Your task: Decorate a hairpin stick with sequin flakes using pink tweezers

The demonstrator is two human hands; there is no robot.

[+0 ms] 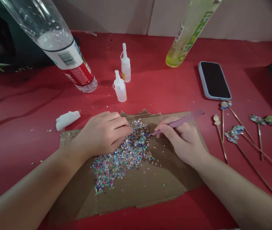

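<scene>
Loose, multicoloured rhinestone chips (124, 159) are spread in a heap over a brown cardboard sheet (150, 188). My left hand (103, 132) rests over the upper left of the heap, its fingers closed in a pinch. Thin gold-coloured metal (136, 136) shows just beyond those fingertips; what exactly they hold is mostly hidden. Held like a pen in my right hand (184, 139) are slim purple tweezers (180, 121), with the tip pointing left at the chips close to my left fingertips.
Two small white glue bottles (120, 91) stand behind the cardboard. A large clear bottle (78, 72) and a crumpled white tissue (67, 120) are left; a yellow-green bottle (181, 48), a phone (214, 80) and several decorated hair sticks (253, 166) are right on the red table (150, 95).
</scene>
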